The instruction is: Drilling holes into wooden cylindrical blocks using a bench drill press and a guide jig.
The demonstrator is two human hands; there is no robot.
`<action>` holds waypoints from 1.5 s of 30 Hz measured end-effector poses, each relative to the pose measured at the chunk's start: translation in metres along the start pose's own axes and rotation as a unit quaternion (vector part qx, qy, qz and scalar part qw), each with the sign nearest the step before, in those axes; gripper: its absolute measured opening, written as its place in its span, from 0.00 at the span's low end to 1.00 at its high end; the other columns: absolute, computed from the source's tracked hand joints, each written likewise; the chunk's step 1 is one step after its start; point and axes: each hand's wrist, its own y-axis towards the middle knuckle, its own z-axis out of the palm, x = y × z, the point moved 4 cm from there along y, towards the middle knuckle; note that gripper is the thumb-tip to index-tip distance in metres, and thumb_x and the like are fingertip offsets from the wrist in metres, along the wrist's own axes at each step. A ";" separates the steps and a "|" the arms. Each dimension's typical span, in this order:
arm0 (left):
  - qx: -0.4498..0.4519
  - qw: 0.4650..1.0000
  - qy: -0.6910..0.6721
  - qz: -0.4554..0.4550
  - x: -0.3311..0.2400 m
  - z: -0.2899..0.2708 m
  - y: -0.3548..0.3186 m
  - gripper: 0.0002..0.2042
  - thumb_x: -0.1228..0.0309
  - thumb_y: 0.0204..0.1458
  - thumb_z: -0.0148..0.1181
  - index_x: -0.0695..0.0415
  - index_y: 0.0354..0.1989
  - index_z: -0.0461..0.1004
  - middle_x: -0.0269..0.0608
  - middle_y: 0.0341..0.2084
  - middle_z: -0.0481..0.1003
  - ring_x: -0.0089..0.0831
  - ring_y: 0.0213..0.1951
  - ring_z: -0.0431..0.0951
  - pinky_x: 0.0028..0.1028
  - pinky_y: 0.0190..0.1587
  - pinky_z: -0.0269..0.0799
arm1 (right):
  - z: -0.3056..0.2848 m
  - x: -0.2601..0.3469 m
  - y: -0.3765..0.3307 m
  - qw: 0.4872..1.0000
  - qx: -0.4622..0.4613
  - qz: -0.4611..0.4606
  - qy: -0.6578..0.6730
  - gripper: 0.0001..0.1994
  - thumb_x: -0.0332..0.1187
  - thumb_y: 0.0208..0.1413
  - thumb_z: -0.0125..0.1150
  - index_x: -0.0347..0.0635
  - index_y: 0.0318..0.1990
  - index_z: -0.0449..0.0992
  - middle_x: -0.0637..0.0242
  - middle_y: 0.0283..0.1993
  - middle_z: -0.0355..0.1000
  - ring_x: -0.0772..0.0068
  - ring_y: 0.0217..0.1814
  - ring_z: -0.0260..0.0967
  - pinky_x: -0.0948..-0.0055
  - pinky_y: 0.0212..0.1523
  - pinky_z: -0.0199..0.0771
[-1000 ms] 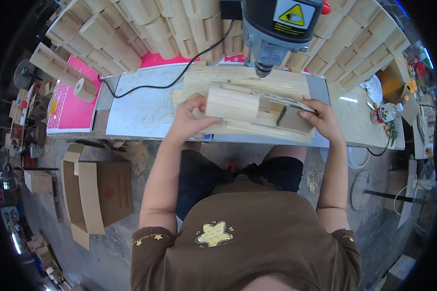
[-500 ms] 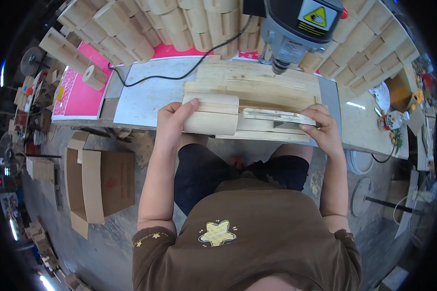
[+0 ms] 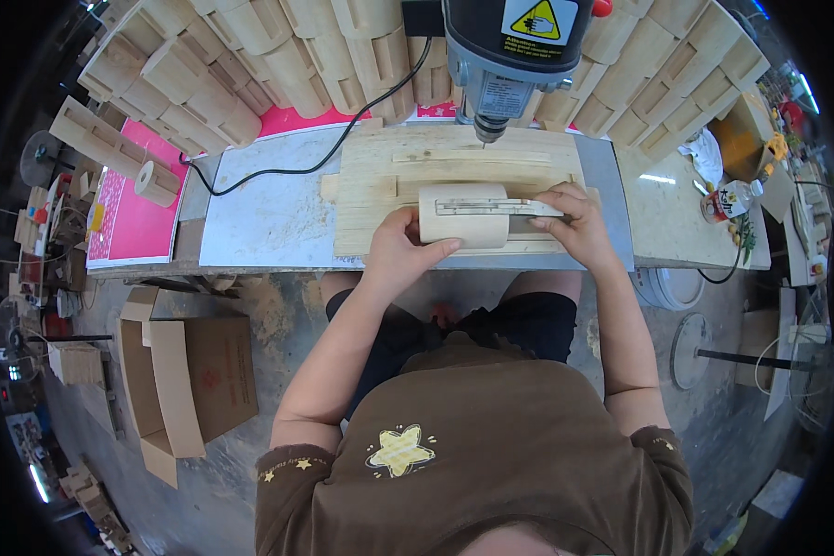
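A pale wooden cylinder [image 3: 463, 232] lies on its side on the wooden board jig [image 3: 369, 157], near the front of the table. My left hand [image 3: 403, 255] grips the cylinder's left end, thumb along its near side. In my right hand [image 3: 576, 222], a narrow, pale strip with a slot [image 3: 491, 207] is pinched by its right end. The strip lies along the upper side of the cylinder, over the place where its groove would be. Behind the cylinder, the bit of a drill press [image 3: 493, 97] hangs above the board, apart from the wood.
Stacked grooved wooden cylinders [image 3: 306, 56] line the back of the table. A black cable [image 3: 296, 170] curves across the white sheet at left. One short cylinder [image 3: 157, 183] stands on the pink sheet. An opened cardboard box [image 3: 218, 366] sits on the floor; a bottle [image 3: 730, 200] is at right.
The cylinder has moved right with my left hand, and the strip now overlaps its top instead of lying beside its right end. The view has shifted slightly.
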 end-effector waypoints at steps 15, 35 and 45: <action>-0.135 0.922 0.301 0.201 0.007 -0.002 0.050 0.30 0.68 0.26 0.72 0.55 0.46 0.72 0.40 0.36 0.70 0.40 0.42 0.67 0.37 0.50 0.58 | 0.009 -0.029 0.052 0.992 -0.096 0.011 -0.086 0.17 0.28 0.35 0.69 0.37 0.38 0.76 0.59 0.33 0.70 0.58 0.39 0.67 0.68 0.41 0.67; -0.123 0.887 0.390 0.215 0.018 -0.008 0.052 0.28 0.61 0.33 0.68 0.50 0.47 0.72 0.34 0.28 0.69 0.35 0.40 0.66 0.37 0.47 0.51 | -0.107 0.105 0.144 0.952 -0.256 -0.030 -0.167 0.15 0.39 0.58 0.50 0.34 0.38 0.73 0.64 0.28 0.70 0.78 0.33 0.64 0.79 0.36 0.64; -0.128 0.890 0.380 0.216 0.018 -0.008 0.053 0.24 0.62 0.32 0.69 0.51 0.43 0.74 0.33 0.29 0.68 0.35 0.39 0.66 0.36 0.48 0.52 | -0.043 0.085 0.038 0.946 -0.300 -0.097 -0.079 0.03 0.25 0.51 0.55 0.35 0.28 0.73 0.64 0.17 0.62 0.73 0.17 0.58 0.75 0.20 0.56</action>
